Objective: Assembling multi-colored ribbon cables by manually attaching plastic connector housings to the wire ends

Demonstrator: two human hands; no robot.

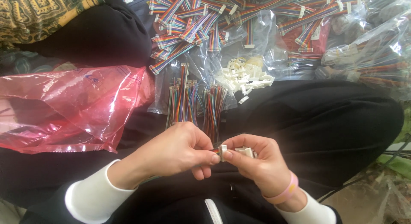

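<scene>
My left hand (175,153) pinches the end of a short multicoloured ribbon cable (215,150) between thumb and fingers. My right hand (257,162) holds a small white plastic connector (223,151) against that cable end, with a few more white connectors (246,152) cupped in its palm. The two hands meet over my lap, fingertips touching. A pink band sits on my right wrist.
Two bundles of loose coloured wires (195,104) lie just beyond the hands. A heap of white connectors (244,75) rests on clear plastic. Several finished ribbon cables (205,22) are piled at the top. A pink plastic bag (68,106) lies left, clear bags (372,52) right.
</scene>
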